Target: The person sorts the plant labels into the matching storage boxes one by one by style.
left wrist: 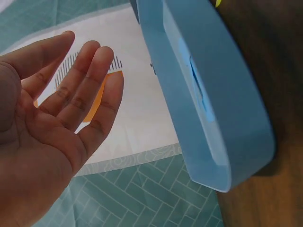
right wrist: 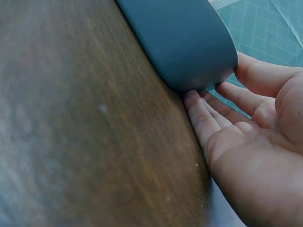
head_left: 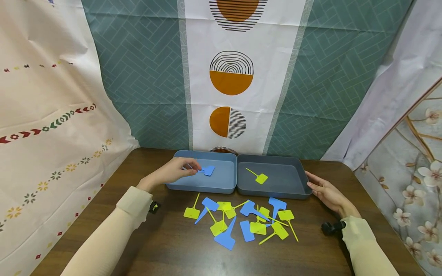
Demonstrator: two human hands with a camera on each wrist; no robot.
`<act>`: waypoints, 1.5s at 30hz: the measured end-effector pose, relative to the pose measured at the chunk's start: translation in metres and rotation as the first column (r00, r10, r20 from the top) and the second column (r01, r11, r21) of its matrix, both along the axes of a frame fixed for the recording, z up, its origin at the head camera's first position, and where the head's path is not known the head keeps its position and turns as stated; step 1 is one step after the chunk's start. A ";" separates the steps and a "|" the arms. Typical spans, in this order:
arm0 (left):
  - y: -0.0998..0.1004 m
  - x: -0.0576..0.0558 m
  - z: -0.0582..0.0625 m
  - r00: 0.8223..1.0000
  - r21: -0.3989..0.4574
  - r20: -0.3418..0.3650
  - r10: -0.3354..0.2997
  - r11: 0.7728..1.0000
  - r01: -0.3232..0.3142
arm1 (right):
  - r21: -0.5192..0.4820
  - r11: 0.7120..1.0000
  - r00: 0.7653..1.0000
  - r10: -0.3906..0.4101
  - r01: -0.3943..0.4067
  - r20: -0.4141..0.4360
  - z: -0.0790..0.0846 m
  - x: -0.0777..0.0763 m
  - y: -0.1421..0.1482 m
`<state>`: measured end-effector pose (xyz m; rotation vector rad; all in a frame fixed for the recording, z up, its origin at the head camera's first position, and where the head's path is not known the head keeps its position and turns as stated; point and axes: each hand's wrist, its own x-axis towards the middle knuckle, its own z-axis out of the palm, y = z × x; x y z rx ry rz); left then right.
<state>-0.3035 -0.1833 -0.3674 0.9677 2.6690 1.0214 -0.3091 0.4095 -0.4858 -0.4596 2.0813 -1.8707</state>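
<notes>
My left hand (head_left: pixel 179 169) hovers over the light blue tray (head_left: pixel 203 189), its fingers loosely bent and nothing between them in the left wrist view. Inside that tray lies a blue T-shaped plant label (head_left: pixel 209 170), close to the fingertips in the head view. At the right end of the dark grey tray (head_left: pixel 276 194), my right hand (head_left: pixel 326 193) touches the outer wall with fairly straight fingers and thumb (right wrist: pixel 265 75). One yellow plant label (head_left: pixel 261 178) lies in the dark tray.
In front of the trays, several yellow labels (head_left: pixel 191 212) and blue labels (head_left: pixel 226 239) lie scattered and partly overlapping on the brown wooden table (head_left: pixel 165 245). The two trays stand side by side near a hanging patterned cloth (head_left: pixel 145 76) at the back.
</notes>
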 end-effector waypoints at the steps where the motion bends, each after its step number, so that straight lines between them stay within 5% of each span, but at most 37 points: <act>1: -0.001 0.004 -0.002 1.000 0.006 0.003 -0.001 1.000 0.001 | 0.001 1.000 1.000 -0.001 0.001 0.001 0.000 0.000 0.000; 11: -0.015 0.038 -0.023 0.999 0.042 0.028 -0.027 0.999 0.026 | 0.010 1.000 1.000 -0.013 0.013 0.003 0.000 0.000 -0.001; 19: -0.018 0.052 -0.036 0.997 0.076 0.072 -0.008 0.997 0.002 | 0.011 1.000 1.000 -0.013 0.013 0.008 0.000 0.001 -0.002; 26: -0.020 0.057 -0.046 0.995 0.072 0.091 -0.038 0.997 0.032 | 0.018 1.000 1.000 -0.009 0.009 0.012 0.001 0.001 -0.002; 45: -0.005 0.058 -0.065 0.988 -0.132 0.131 -0.080 0.986 0.098 | 0.007 1.000 1.000 -0.011 0.011 0.007 0.000 0.000 0.000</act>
